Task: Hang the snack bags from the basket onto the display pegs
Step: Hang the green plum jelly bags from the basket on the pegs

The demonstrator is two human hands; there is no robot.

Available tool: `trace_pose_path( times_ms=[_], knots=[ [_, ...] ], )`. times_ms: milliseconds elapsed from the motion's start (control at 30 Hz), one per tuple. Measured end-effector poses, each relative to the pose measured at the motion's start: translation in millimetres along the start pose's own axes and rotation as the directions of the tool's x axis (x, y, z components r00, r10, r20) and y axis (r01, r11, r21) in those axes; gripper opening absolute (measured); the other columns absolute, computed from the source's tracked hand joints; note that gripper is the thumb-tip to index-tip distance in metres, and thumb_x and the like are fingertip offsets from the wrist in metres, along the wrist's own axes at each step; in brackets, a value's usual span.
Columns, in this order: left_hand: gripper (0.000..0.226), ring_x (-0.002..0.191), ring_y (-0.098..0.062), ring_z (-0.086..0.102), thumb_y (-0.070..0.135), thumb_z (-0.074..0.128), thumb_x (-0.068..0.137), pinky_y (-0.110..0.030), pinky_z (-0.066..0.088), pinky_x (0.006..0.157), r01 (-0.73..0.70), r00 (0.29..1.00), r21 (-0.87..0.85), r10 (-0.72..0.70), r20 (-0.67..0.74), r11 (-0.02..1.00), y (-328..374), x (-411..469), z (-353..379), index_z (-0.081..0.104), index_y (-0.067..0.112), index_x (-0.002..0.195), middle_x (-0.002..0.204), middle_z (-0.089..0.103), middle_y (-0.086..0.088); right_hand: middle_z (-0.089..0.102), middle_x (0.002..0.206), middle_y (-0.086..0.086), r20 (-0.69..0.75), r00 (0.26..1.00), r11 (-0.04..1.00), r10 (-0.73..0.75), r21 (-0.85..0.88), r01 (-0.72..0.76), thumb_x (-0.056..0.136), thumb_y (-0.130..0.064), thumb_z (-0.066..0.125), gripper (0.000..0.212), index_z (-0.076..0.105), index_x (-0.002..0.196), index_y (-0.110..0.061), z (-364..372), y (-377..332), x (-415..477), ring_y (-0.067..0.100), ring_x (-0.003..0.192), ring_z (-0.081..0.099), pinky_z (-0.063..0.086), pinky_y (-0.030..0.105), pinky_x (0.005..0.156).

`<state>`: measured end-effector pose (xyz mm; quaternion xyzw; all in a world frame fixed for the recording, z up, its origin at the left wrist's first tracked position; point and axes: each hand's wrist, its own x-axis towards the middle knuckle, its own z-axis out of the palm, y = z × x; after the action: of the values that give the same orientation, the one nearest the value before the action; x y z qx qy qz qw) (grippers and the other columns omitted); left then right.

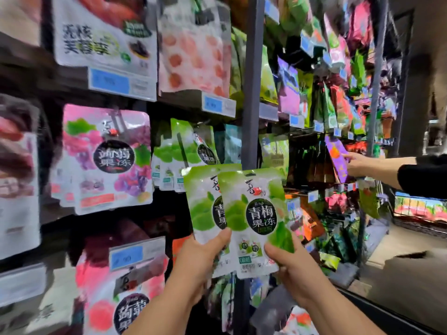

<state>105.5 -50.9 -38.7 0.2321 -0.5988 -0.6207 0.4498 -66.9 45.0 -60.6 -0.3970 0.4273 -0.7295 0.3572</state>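
While left hand [202,261] grips the rear bag [202,204], right hand [291,270] grips the front bag [251,189] — thumbs forward.

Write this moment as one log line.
left hand: holds rear green bag | right hand: holds front green bag | stage: bags not yet hung

rear green bag [203,206]: right half tucked behind the front green bag [254,213]
price tags [110,81]: way too blurry to read
other person's arm [384,175]: chopped off by right edge
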Motion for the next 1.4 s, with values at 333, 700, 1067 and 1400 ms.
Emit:
trace_pose_path(
  times_ms=[333, 700, 1067, 1400],
  knots=[
    [0.016, 0.045, -0.004, 0.049, 0.032, 0.077, 0.082, -0.020, 0.038, 0.051, -0.115, 0.979, 0.100, 0.130, -0.159, 0.988, 59, 19, -38, 0.068, 0.019, 0.086, 0.056, 0.061, 0.013, 0.069, 0.122, 0.016, -0.008, 0.995, 0.990, -0.100, 0.102, 0.100, 0.078, -0.016, 0.073, 0.062, 0.050, 0.136, -0.015, 65, -24, 76, 0.037, 0.108, 0.067, 0.059, 0.044, 0.074],
    [0.017, 0.078, -0.013, 0.062, 0.040, 0.071, 0.086, -0.023, 0.043, 0.066, -0.140, 0.938, 0.374, 0.244, -0.247, 0.917, 88, 21, -63, 0.071, 0.023, 0.088, 0.083, 0.071, 0.008, 0.072, 0.116, 0.014, -0.030, 0.988, 0.981, -0.149, 0.119, 0.152, 0.086, -0.011, 0.070, 0.048, 0.053, 0.131, -0.016, 99, -42, 125, 0.035, 0.106, 0.069, 0.047, 0.064, 0.097],
    [0.008, 0.090, -0.017, 0.061, 0.041, 0.068, 0.087, -0.028, 0.039, 0.077, -0.160, 0.909, 0.408, 0.295, -0.294, 0.899, 97, 15, -74, 0.066, 0.033, 0.086, 0.092, 0.069, 0.011, 0.072, 0.114, 0.012, -0.058, 0.993, 0.990, -0.099, 0.095, 0.104, 0.095, -0.013, 0.063, 0.031, 0.058, 0.126, -0.015, 109, -47, 146, 0.034, 0.108, 0.066, 0.050, 0.049, 0.093],
    [0.005, 0.090, -0.015, 0.064, 0.038, 0.069, 0.087, -0.027, 0.042, 0.071, -0.219, 0.890, 0.393, 0.348, -0.293, 0.893, 92, 17, -74, 0.069, 0.032, 0.087, 0.092, 0.072, 0.011, 0.070, 0.107, 0.005, -0.095, 0.995, 0.999, -0.036, 0.006, 0.037, 0.095, -0.018, 0.066, 0.020, 0.059, 0.113, -0.023, 119, -50, 160, 0.026, 0.096, 0.066, 0.050, 0.034, 0.069]
  ],
)
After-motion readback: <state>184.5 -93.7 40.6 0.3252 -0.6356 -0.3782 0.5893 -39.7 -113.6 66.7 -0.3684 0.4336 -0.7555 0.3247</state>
